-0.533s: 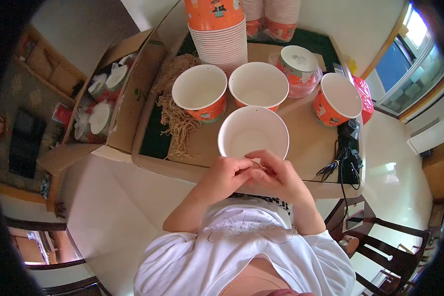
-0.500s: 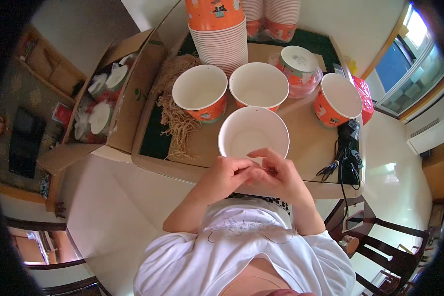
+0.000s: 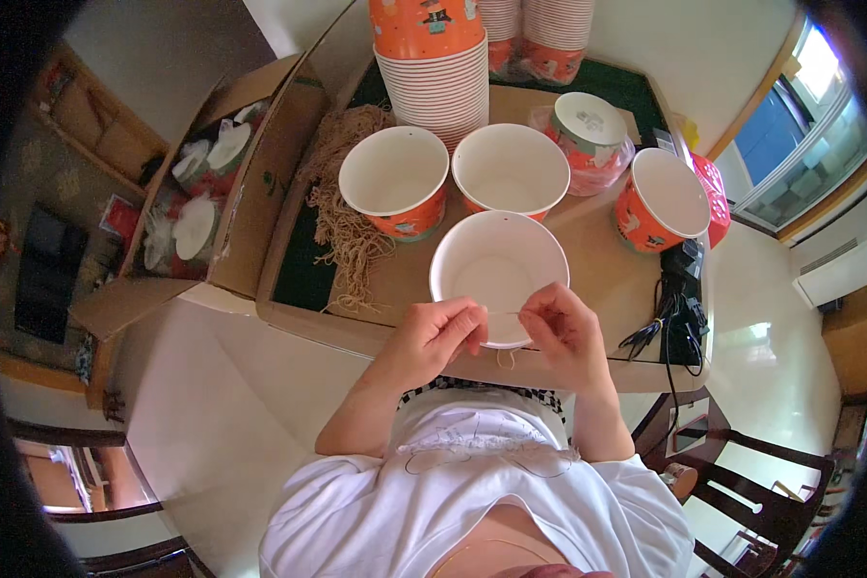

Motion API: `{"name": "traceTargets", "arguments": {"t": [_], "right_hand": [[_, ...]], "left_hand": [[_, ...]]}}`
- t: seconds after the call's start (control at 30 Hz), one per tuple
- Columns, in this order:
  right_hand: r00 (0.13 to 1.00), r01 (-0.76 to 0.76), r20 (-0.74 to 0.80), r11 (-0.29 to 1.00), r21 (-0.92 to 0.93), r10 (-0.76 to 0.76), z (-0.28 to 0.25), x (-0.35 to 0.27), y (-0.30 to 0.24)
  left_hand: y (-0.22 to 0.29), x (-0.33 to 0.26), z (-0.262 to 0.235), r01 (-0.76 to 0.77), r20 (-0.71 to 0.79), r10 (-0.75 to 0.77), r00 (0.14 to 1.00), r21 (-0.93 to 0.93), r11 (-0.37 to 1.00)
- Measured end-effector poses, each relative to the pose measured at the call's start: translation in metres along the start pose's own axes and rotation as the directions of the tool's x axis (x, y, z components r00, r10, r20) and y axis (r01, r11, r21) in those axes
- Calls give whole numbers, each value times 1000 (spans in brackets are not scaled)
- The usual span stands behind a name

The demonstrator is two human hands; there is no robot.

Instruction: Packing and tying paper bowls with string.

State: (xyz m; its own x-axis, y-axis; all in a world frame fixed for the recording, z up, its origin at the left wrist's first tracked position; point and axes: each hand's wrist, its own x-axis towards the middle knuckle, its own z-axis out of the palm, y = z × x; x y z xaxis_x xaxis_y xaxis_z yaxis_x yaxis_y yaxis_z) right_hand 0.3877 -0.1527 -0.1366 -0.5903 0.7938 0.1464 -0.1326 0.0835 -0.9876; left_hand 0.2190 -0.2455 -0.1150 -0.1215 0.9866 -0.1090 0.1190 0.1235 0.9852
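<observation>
Between my two hands a thin beige string (image 3: pixel 503 313) is stretched across the near rim of a white-lined paper bucket (image 3: pixel 499 260). My left hand (image 3: pixel 441 335) pinches one end of it, and my right hand (image 3: pixel 565 332) pinches the other with thumb and fingertips. A small string loop (image 3: pixel 506 359) hangs below the rim on the outside. Behind this bucket stand two more orange paper buckets, one on the left (image 3: pixel 393 173) and one on the right (image 3: pixel 511 169), both upright with their mouths up. Fingers hide part of the near bucket's wall.
A tall stack of nested buckets (image 3: pixel 433 87) rises at the back. Left of it lies a pile of beige strings (image 3: pixel 352 231). Another bucket (image 3: pixel 667 197) stands at right, beside a bagged upturned one (image 3: pixel 588 130) and black cables (image 3: pixel 660 318). An open carton (image 3: pixel 270 183) is at left.
My hands were together over the near rim and have moved apart, drawing the string straight between them. The loop below the rim now shows.
</observation>
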Motion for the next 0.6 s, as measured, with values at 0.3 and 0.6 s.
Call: {"name": "traceTargets", "arguments": {"t": [0.3,0.6], "right_hand": [[995,-78,47,984,-159,87,7,-2,-10],[999,29,39,998,-59,-27,2,2,3]], "left_hand": [[-3,4,3,-93,22,93,995,24,995],[-6,7,3,-71,-51,66,997,-107,992]]}}
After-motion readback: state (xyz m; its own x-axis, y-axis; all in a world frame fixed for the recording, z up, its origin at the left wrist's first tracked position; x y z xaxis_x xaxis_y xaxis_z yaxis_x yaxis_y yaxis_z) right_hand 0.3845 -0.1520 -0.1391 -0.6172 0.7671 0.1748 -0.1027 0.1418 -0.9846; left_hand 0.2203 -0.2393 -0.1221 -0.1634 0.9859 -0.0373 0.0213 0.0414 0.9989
